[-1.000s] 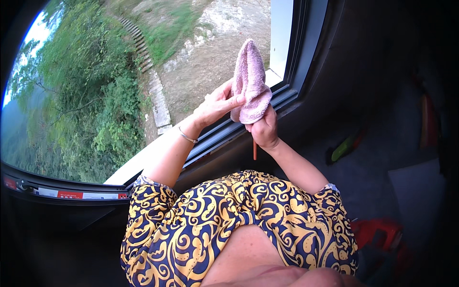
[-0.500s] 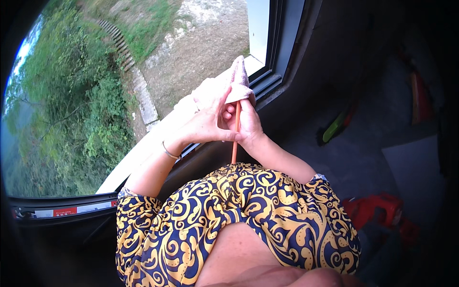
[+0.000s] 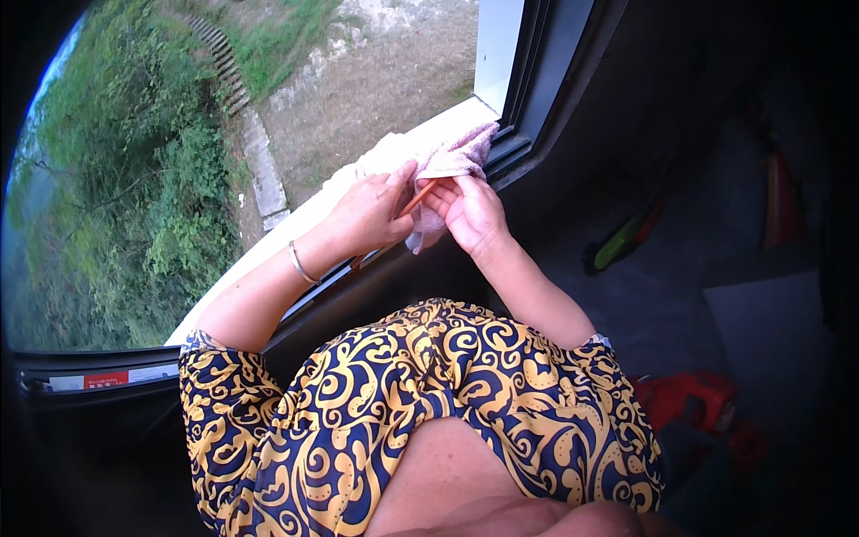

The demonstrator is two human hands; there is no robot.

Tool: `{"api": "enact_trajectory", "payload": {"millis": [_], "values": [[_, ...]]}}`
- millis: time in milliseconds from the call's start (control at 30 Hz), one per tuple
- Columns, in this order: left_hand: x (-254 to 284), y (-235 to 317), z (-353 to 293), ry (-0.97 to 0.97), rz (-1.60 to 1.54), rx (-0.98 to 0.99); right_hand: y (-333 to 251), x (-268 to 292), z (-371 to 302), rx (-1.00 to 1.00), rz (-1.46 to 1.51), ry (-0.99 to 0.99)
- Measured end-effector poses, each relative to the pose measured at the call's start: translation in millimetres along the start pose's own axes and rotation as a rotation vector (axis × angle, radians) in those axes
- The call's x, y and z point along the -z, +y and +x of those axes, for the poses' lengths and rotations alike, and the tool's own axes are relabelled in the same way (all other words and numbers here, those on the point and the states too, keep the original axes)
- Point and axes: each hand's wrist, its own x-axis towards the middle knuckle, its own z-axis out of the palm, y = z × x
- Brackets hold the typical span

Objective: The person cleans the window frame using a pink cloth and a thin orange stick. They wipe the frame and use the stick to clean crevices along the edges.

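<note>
A pale pink cloth [image 3: 458, 157] is bunched over the upper end of a thin orange stick [image 3: 418, 198], with part of it hanging below my fingers. My left hand [image 3: 369, 215] closes round the stick, its fingertips close to the cloth. The stick slants down to the left, and its lower end shows beyond the wrist. My right hand [image 3: 477, 217] is palm up on the other side, gripping the cloth's edge between thumb and fingers. Some of its fingers are hidden by the cloth.
Both hands are over the white sill [image 3: 242, 286] of an open window with a dark frame [image 3: 537, 76]. Outside, far below, are trees [image 3: 161, 197] and concrete steps [image 3: 219, 49]. Indoors on the right are a green-headed brush [image 3: 617, 243] and a red object [image 3: 684, 398] on the floor.
The stick has swung from nearly upright to a slant toward the lower left. The cloth has tipped right, with a fold hanging below. My left hand has shifted slightly left.
</note>
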Motion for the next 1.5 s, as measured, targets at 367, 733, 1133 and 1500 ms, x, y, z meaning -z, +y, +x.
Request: {"api": "enact_trajectory", "payload": {"millis": [367,733,1133,1500], "values": [[17.2,-45.3,-22.6,0.147,0.246,-0.065,-27.3,9.0,-24.3,0.759,-1.667,-0.148],[76.8,19.3,-35.9,-0.084,0.315,-0.051,28.0,-31.0,15.4,1.282,-1.756,-0.334],[69.7,36.8,-21.0,-0.032,-0.245,-0.151,5.3,-10.0,13.1,1.178,-1.489,-0.243],[25.1,58.8,21.1,0.385,0.092,-0.348,-13.7,-3.8,10.9,1.211,-1.499,-0.352]]}}
